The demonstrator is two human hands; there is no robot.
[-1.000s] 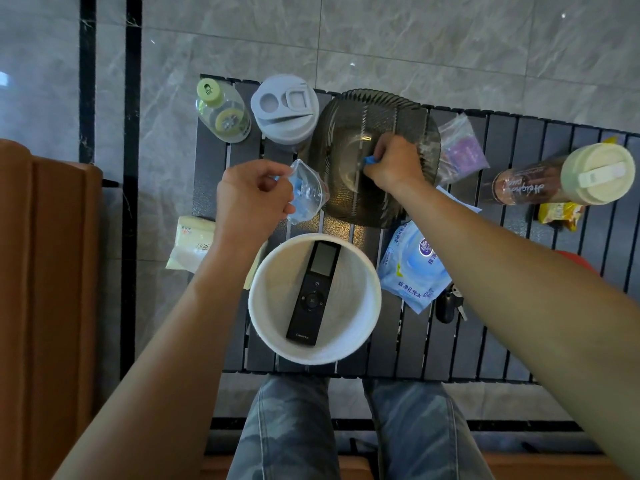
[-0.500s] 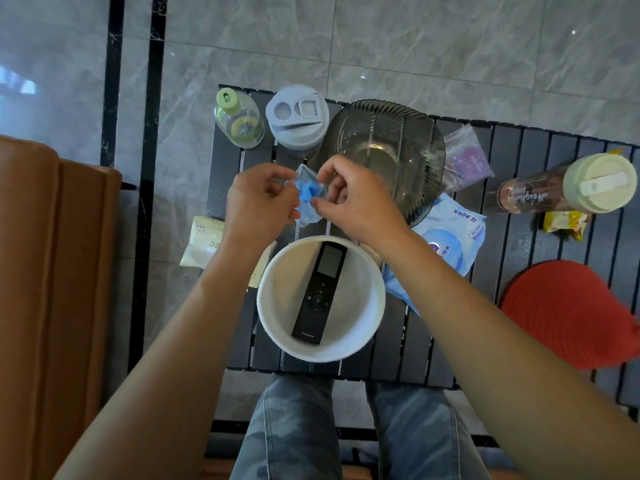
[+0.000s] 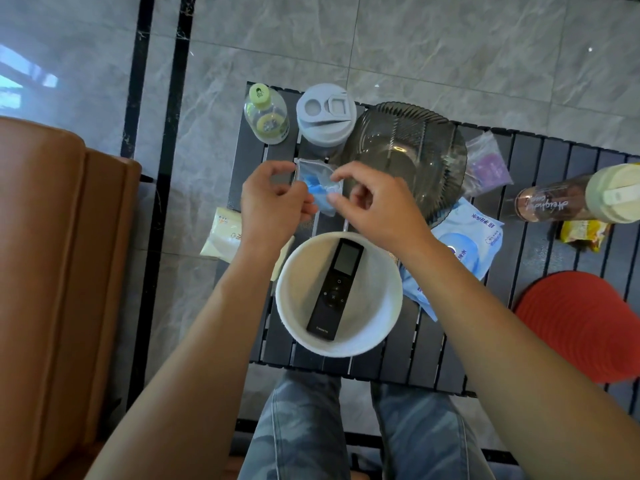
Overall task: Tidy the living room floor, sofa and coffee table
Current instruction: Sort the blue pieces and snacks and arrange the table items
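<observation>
Dark slatted coffee table over grey marble floor, seen from above. Just beyond the far rim of a white basket, held above the slats: small clear plastic bag with something blue inside, not possible to tell what. Pinched at its left edge by left hand, thumb against curled fingers. Pinched at its upper right by right hand, thumb and forefinger closed on the film, other fingers loosely bent.

Probably very light and soft: thin film, crumpled, perhaps a little slippery. No stiffness, so likely to sag or fold if taken by one corner only. Better to take by the upper edge, or to gather the whole bag in the fingers, without hard squeezing in case of fragile content.

Inside the basket, a black remote, lying slanted. Behind the hands, a dark ribbed glass bowl, heavy-looking and breakable, so worth keeping knuckles off its rim. Beside the right wrist, a blue wipes pack, partly under the bowl's edge.
</observation>
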